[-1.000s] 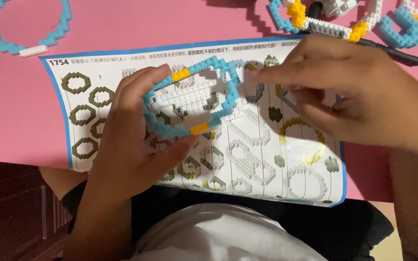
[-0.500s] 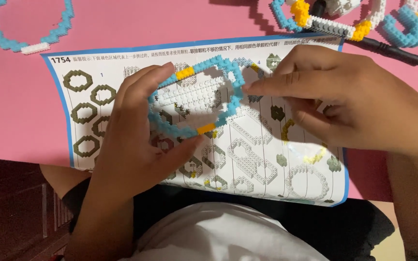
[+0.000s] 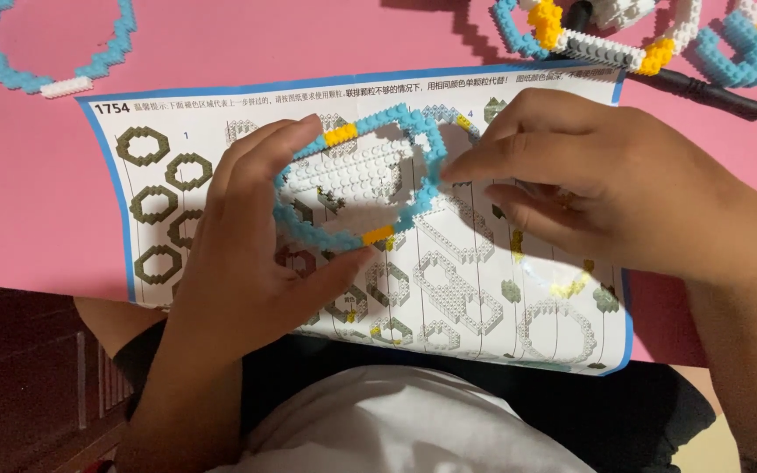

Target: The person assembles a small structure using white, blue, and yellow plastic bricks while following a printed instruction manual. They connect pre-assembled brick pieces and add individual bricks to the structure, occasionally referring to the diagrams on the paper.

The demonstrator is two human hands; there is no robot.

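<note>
My left hand (image 3: 243,263) grips a ring of small blue building blocks (image 3: 357,175) with two yellow segments, held just above a printed instruction sheet (image 3: 146,206). The fingers wrap the ring's left side and the thumb presses its lower edge. My right hand (image 3: 606,197) comes in from the right, its fingertips pinching the ring's right edge. Under the ring the sheet shows a white block pattern (image 3: 352,175). Both hands cover much of the sheet's middle.
A pink table (image 3: 28,236) carries the sheet. Another blue block ring with a white piece (image 3: 50,57) lies at the top left. Several blue, white and yellow block chains (image 3: 606,39) and a black pen (image 3: 711,92) lie at the top right.
Both hands and the ring shifted slightly to the left and downward over the sheet. My right fingertips stay pinched at the ring's right edge.
</note>
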